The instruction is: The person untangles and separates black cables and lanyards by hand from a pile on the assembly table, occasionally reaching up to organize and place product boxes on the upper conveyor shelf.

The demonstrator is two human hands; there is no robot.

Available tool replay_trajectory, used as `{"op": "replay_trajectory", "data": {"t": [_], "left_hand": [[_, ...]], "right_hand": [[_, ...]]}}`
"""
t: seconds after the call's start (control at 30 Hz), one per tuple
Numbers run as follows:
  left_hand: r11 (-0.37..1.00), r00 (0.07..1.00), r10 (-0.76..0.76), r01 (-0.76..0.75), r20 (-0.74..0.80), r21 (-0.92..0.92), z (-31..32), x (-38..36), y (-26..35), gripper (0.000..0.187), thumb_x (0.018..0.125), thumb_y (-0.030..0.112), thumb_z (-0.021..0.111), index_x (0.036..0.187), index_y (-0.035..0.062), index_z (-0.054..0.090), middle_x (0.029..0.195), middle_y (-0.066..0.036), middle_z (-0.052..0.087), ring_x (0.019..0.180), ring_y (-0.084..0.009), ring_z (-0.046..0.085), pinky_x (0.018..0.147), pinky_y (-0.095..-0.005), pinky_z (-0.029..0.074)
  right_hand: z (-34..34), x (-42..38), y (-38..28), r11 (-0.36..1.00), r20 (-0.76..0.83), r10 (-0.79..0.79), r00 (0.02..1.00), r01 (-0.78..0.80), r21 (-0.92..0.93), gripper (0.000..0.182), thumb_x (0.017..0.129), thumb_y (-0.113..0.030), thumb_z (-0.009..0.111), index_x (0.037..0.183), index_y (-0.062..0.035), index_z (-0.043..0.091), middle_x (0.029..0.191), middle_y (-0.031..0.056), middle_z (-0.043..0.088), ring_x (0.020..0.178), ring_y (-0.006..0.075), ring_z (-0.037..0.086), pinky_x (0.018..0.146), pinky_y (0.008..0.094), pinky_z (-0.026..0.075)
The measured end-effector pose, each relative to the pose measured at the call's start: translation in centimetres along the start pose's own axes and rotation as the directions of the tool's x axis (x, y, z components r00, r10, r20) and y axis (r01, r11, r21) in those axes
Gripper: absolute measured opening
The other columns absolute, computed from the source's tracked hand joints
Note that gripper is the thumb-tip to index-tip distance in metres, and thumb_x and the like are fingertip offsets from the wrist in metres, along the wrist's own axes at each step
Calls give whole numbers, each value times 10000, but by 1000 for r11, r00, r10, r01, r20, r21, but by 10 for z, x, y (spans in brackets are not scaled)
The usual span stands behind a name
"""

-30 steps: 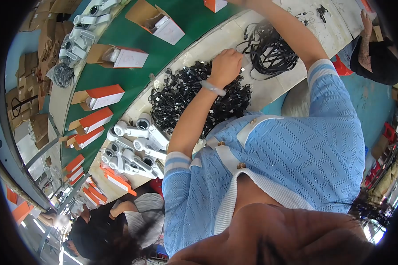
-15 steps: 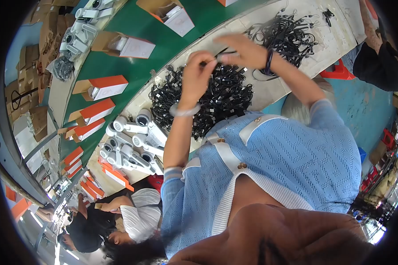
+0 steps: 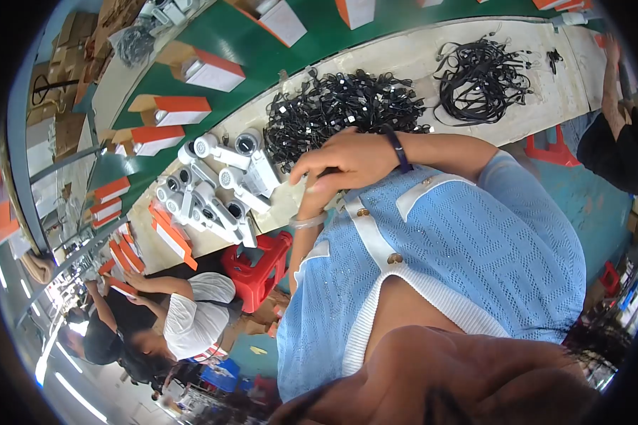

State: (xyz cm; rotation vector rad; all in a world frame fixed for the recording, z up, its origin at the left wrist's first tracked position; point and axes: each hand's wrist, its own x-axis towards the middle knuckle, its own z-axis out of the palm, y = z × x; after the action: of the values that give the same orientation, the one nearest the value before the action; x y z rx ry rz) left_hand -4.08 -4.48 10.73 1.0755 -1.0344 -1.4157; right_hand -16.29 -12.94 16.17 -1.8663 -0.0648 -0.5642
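Note:
My right hand (image 3: 351,161), with a dark band at the wrist, reaches left across my body in front of the pile of black cables (image 3: 340,106). Its fingers are loosely bent and apart, with nothing visible in them. Below its fingertips is my left hand (image 3: 313,201), above a pale bracelet; its fingers are mostly hidden behind the right hand. The two hands overlap or touch. White devices with round lenses (image 3: 227,177) lie on the table left of my hands. A second bundle of black straps (image 3: 475,88) lies farther right.
Orange-and-white boxes (image 3: 213,71) stand on the green belt (image 3: 252,78) beyond the pale table (image 3: 422,49). A red stool (image 3: 259,273) is at lower left, near a person in a white top (image 3: 198,319). Another person's arm (image 3: 612,85) shows at far right.
Both hands have come down from above the cable pile toward my body, and the right has crossed over the left. The view has shifted, showing more of the red stool.

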Motion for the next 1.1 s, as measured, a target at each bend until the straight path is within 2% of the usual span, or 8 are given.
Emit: {"op": "replay_trajectory", "data": {"t": [0.1, 0.2, 0.37, 0.47, 0.6, 0.77, 0.97, 1.1], "left_hand": [[999, 987, -8, 0, 162, 46, 0, -5, 3, 310, 798, 5, 673, 1102, 13, 615, 861, -46, 643, 752, -119, 580, 691, -235, 470], [980, 983, 2, -38, 183, 195, -14, -10, -5, 275, 793, 11, 679, 1066, 15, 642, 860, -56, 641, 747, -131, 580, 703, -246, 475], [810, 977, 108, 20, -184, 586, -51, 4, -22, 80, 783, 91, 711, 850, 47, 713, 790, -85, 608, 683, -185, 577, 632, -299, 469], [642, 960, 210, 5, -183, 766, -69, 23, -7, 99, 781, 65, 701, 876, 37, 695, 780, -79, 605, 645, -166, 559, 610, -297, 450], [415, 957, 276, -31, -93, 910, -85, 81, -3, 155, 781, 97, 692, 935, 82, 694, 871, -111, 618, 721, -247, 614, 641, -340, 474], [137, 932, 351, -143, 87, 980, -81, 157, -9, 282, 771, 107, 692, 1049, 113, 650, 976, -111, 622, 841, -315, 621, 715, -397, 499], [266, 923, 373, -205, 95, 942, -91, 186, -40, 318, 738, 65, 699, 1042, 111, 616, 950, -128, 609, 886, -339, 600, 737, -422, 500], [307, 908, 415, -192, 50, 932, -91, 166, -32, 229, 768, 43, 710, 968, 35, 598, 889, -130, 612, 675, -255, 603, 634, -360, 479]], "right_hand": [[1, 29, -20, 997, 210, 63, 976, -72, 37, 306, 914, -222, 544, 1197, -105, 553, 859, 148, 663, 731, 313, 648, 621, 389, 493], [-14, 36, -28, 933, 132, 9, 991, 39, -358, 321, 885, -255, 574, 1169, -107, 560, 829, 140, 666, 709, 318, 648, 594, 405, 491], [-60, 4, -18, 444, -76, 526, 847, -350, -825, 345, 835, -351, 625, 1058, -88, 590, 847, 106, 651, 811, 297, 645, 664, 417, 497], [-62, -29, 24, 334, -73, 585, 808, -322, -886, 327, 849, -350, 613, 1033, -80, 604, 797, 88, 627, 764, 288, 630, 750, 411, 481], [-70, -52, 61, 506, -162, 117, 980, -199, -839, 258, 920, -326, 541, 930, -71, 577, 736, 79, 597, 721, 285, 607, 883, 420, 405], [-82, -43, 69, 564, -336, 459, 822, -562, -605, 305, 967, -334, 462, 869, -51, 523, 683, 162, 589, 696, 379, 587, 728, 475, 436], [-87, -47, 92, 570, -380, 448, 809, -586, -575, 305, 964, -350, 461, 903, -61, 536, 703, 187, 596, 719, 404, 588, 650, 496, 453], [-102, -47, 91, 684, -371, 411, 833, -551, -478, 289, 964, -349, 469, 927, -74, 549, 703, 172, 592, 711, 390, 586, 641, 471, 454]]}}
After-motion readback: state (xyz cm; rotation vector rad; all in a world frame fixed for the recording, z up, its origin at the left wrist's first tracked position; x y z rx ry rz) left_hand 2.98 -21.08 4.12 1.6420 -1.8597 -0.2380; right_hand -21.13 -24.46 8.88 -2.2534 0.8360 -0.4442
